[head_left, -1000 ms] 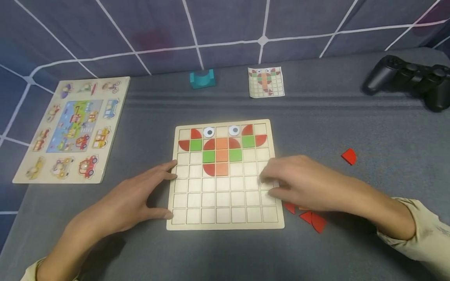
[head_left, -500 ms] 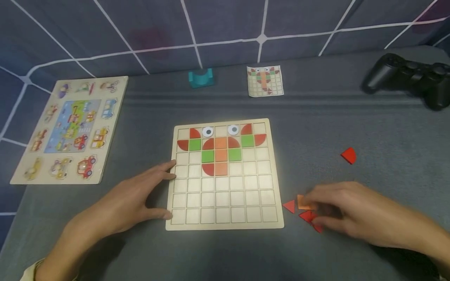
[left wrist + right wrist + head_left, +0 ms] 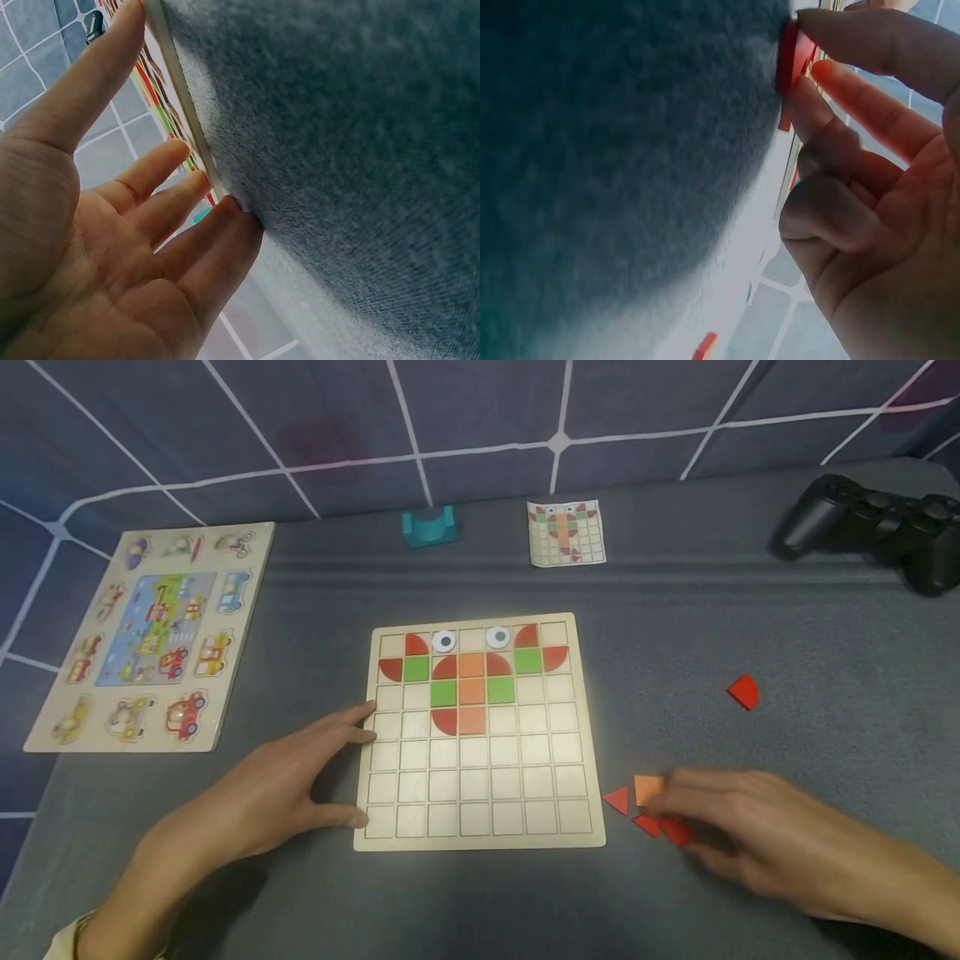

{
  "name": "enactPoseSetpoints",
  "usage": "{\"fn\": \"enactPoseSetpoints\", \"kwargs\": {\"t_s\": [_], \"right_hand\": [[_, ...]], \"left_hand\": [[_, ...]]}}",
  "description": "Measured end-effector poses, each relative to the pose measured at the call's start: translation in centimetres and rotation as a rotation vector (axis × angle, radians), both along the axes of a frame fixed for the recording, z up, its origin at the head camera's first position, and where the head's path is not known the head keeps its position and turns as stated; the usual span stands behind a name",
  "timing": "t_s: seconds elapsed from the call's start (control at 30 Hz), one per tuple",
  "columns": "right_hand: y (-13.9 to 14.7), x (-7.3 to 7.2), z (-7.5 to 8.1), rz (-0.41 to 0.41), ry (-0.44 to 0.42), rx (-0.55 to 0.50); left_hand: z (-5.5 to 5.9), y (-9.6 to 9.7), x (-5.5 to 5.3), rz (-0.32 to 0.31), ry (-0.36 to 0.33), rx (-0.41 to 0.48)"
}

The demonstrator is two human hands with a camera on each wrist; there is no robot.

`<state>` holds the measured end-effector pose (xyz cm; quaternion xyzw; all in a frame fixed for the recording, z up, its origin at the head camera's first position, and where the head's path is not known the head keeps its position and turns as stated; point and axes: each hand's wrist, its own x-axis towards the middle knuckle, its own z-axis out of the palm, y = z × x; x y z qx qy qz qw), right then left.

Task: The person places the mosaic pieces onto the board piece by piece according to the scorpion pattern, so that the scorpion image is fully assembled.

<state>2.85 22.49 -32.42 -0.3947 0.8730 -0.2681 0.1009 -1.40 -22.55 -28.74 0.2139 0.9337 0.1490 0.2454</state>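
The wooden grid board [image 3: 480, 785] lies flat in the middle of the head view. Red quarter-circles, green squares [image 3: 442, 693], orange squares [image 3: 472, 692] and two eye pieces [image 3: 444, 642] fill cells in its upper rows. At the board's left edge rests my left hand [image 3: 292, 785], its extended fingertips and thumb touching the rim. My right hand [image 3: 757, 835], to the right of the board, pinches a red quarter-circle piece [image 3: 677, 832] between thumb and fingers, low at the table. Beside that piece lie an orange square [image 3: 647, 790] and two red triangles [image 3: 617, 800].
Another red quarter-circle [image 3: 745, 692] lies farther back on the right. Along the back are a teal holder [image 3: 430, 528], a printed pattern card [image 3: 566, 533] and a black game controller [image 3: 877, 531]. A wooden vehicle puzzle [image 3: 240, 668] sits at the left.
My right hand has drawn back from the board's right side to the loose pieces, where it has shifted a red triangle and taken hold of a quarter-circle. The left hand stays put.
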Motion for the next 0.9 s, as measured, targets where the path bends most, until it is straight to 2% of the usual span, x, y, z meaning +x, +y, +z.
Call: {"fn": "enactPoseSetpoints", "kwargs": {"t_s": [0.13,0.2,0.37,0.5,0.67,0.9], "right_hand": [[0.2,-0.1,0.3,0.002,0.04,0.01],[0.3,0.0,0.4,-0.007,0.034,0.016],[0.5,0.2,0.0,-0.051,0.011,0.043],[1.0,0.2,-0.3,-0.08,0.039,0.057],[1.7,0.0,-0.2,-0.066,0.055,0.03],[1.7,0.1,0.0,-0.08,0.018,0.056]], "left_hand": [[0.0,0.0,0.0,0.004,-0.004,-0.004],[0.0,0.0,0.0,0.005,-0.004,-0.004],[0.0,0.1,0.0,0.003,0.0,-0.002],[0.0,0.2,0.0,0.0,0.006,0.001],[0.0,0.3,0.0,-0.004,0.011,0.001],[0.1,0.3,0.0,0.002,-0.003,-0.001]]}}
